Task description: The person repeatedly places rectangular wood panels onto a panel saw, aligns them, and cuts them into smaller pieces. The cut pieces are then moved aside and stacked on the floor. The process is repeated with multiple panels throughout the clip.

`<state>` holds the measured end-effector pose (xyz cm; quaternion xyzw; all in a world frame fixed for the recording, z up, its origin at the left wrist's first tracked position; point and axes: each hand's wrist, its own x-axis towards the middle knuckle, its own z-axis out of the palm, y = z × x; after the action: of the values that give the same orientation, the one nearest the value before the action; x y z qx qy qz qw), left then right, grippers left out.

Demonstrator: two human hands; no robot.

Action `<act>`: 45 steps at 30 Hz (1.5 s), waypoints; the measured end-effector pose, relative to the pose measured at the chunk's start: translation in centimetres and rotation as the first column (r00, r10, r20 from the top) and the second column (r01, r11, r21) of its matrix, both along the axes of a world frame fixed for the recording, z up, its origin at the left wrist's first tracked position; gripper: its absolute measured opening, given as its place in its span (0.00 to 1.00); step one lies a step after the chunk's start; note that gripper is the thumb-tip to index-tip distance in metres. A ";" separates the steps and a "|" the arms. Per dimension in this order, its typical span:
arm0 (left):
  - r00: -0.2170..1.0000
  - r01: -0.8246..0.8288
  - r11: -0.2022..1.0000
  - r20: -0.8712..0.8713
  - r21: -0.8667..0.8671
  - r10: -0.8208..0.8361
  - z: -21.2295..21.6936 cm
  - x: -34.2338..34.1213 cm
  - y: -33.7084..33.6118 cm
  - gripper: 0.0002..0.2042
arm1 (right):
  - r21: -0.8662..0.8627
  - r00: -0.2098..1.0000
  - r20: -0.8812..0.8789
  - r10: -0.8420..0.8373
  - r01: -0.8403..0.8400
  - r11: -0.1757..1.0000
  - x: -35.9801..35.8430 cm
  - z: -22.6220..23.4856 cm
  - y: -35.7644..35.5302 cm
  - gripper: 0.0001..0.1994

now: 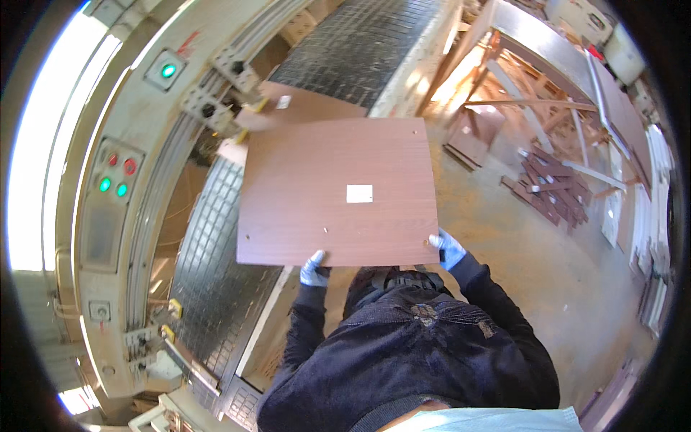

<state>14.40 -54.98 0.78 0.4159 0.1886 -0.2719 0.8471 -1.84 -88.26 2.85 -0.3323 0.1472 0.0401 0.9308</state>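
Observation:
A brown wood-grain panel (302, 180) with a white label (359, 194) and several small holes lies flat across both my gloved hands. My left hand (314, 269) grips its near edge left of the middle, thumb on top. At the near right corner my right hand (449, 249) holds the panel, thumb on the upper face and the other fingers mostly out of sight. Past the panel's far left edge, a second brown panel (317, 105) with a small white label rests on the machine's dark track, partly covered by the one I hold.
On the left stands a large machine with a control panel (109, 216) of lit green and red buttons. Its segmented black track (345, 54) runs beside me. Brown strips (551, 186) lie piled on the floor at right, near a metal-topped table (533, 32) with wood scraps beneath.

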 end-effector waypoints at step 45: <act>0.956 0.287 0.856 -0.077 0.431 -0.282 -2.9 22.4 -59.2 0.19 | 0.151 0.241 -0.295 -0.925 0.967 0.204 40.2 -12.6 -99.8 0.16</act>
<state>36.76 -114.21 -2.08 0.6170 0.1861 -0.3469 0.6815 38.36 -188.09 -9.76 -0.0214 0.3759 -0.4931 0.7842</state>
